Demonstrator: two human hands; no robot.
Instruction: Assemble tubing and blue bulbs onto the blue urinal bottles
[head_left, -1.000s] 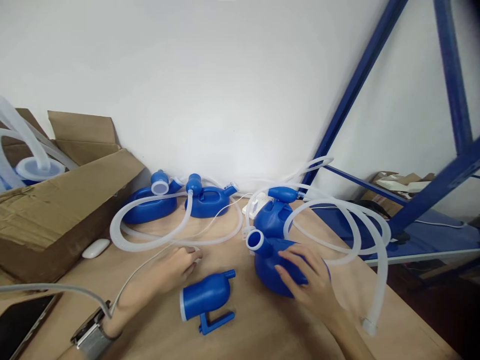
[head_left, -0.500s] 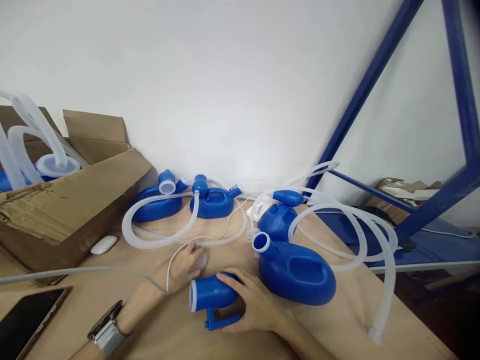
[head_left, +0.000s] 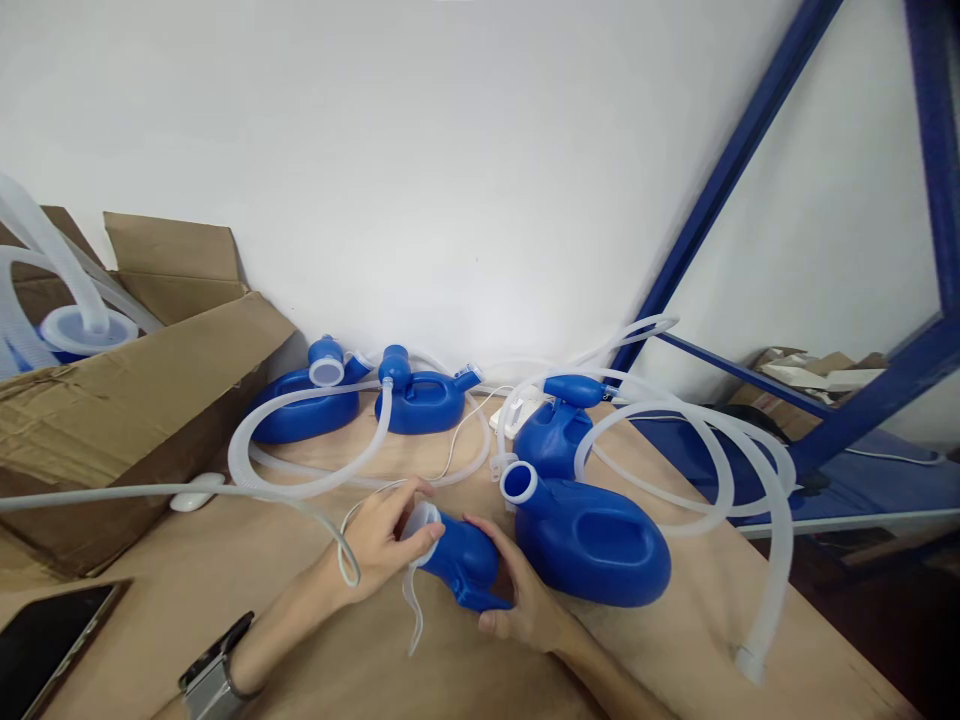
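Note:
Low over the table's front, my right hand (head_left: 529, 595) is wrapped round the rear of a blue plastic urinal head (head_left: 466, 555) with a side handle. At its wide mouth sits a translucent white cap (head_left: 422, 518), from which a thin strap (head_left: 414, 612) hangs. My left hand (head_left: 384, 535) grips this cap between thumb and fingers; whether it is seated on the mouth I cannot tell. Just right of my right hand lies a blue urinal bottle (head_left: 592, 545) with an open white-rimmed neck. A thin white cable (head_left: 349, 560) loops over my left wrist.
Several blue bottles, including a handled bottle (head_left: 424, 402), stand along the wall with coiled clear hoses (head_left: 709, 450). An open cardboard box (head_left: 150, 400) at left holds more hoses. A white mouse (head_left: 196, 492) and phone (head_left: 56, 640) lie left. A blue metal frame (head_left: 720, 200) rises at right.
My left hand has lifted off the table and brought the white cap to the urinal head's mouth. My right hand has turned the head slightly and moved it right.

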